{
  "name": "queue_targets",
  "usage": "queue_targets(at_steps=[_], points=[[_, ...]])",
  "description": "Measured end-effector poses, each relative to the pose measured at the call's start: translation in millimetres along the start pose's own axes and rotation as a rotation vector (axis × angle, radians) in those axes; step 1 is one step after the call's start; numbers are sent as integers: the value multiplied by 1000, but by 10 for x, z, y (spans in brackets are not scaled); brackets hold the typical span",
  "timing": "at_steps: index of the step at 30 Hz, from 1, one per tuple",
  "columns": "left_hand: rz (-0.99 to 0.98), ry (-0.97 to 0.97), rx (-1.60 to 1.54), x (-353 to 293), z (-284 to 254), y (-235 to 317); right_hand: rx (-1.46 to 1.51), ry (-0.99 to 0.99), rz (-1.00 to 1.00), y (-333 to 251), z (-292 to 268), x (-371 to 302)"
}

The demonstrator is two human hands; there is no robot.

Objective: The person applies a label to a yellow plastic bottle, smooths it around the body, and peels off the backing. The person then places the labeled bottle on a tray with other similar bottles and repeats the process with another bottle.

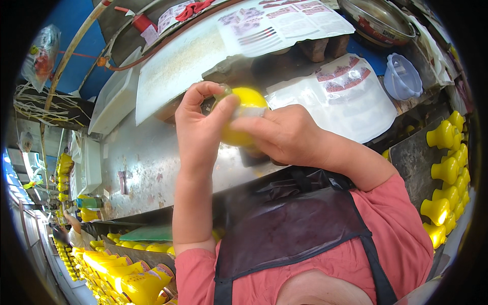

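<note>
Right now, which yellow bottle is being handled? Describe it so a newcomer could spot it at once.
Start at the steel bench across the middle. Above its near edge, the left hand and right hand meet around one yellow bottle. It alone is lifted and gripped; the other bottles stand in rows at right and lower left.

Bright, even daylight; soft glare on the scuffed steel counter (147, 168) toward nine o'clock; fisheye bending and black vignette around the rim.
</note>
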State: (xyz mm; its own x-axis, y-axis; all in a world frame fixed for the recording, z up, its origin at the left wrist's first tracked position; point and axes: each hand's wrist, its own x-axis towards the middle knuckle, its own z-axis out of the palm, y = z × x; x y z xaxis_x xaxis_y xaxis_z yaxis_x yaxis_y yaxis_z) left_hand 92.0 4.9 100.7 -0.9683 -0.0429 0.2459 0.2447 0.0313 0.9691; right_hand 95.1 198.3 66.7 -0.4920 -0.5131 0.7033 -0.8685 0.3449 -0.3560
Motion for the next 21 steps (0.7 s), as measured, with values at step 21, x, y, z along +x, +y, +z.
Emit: queue_targets(at_steps=[21], points=[[-43,-70,-237,-130,-97,-219,674,-170,663,479,-8,452]])
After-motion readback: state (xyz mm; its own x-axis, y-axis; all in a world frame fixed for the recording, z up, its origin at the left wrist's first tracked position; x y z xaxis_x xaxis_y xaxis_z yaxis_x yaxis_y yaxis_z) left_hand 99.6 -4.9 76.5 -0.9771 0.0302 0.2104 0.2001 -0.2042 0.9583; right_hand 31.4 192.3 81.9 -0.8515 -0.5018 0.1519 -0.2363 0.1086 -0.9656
